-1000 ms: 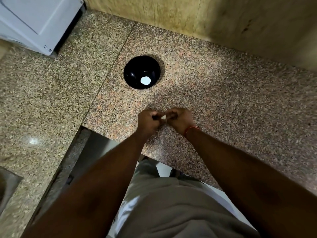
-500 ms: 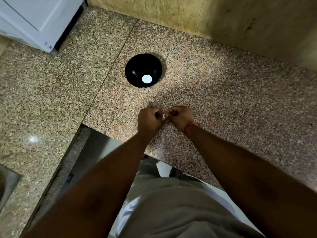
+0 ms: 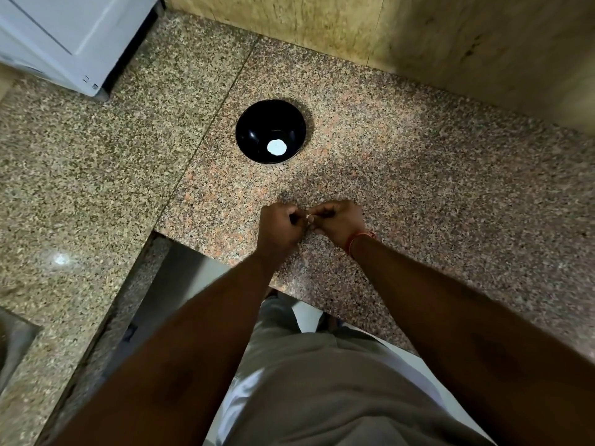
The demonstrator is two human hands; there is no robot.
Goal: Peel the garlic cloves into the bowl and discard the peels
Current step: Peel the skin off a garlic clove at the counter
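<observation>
Since the speckled granite tabletop (image 3: 434, 188) fills most of the shot, it's the obvious starting point, with a yellowish wall (image 3: 450, 37) running along its far edge and a white appliance (image 3: 64, 37) parked in the far left corner. The person's two forearms reach in from the bottom over a grey-clad lap. A black bowl (image 3: 254, 130) sits on the tabletop a bit beyond the hands, with one pale roundish thing (image 3: 276, 147) lying in its bottom. The left hand (image 3: 281, 225) and right hand (image 3: 338, 220) meet knuckle to knuckle just above the tabletop, both with fingers curled in tight, pinching a tiny whitish garlic clove (image 3: 309, 219) between them; only a sliver of it peeks out. A thin red band (image 3: 359, 237) wraps the right wrist.
</observation>
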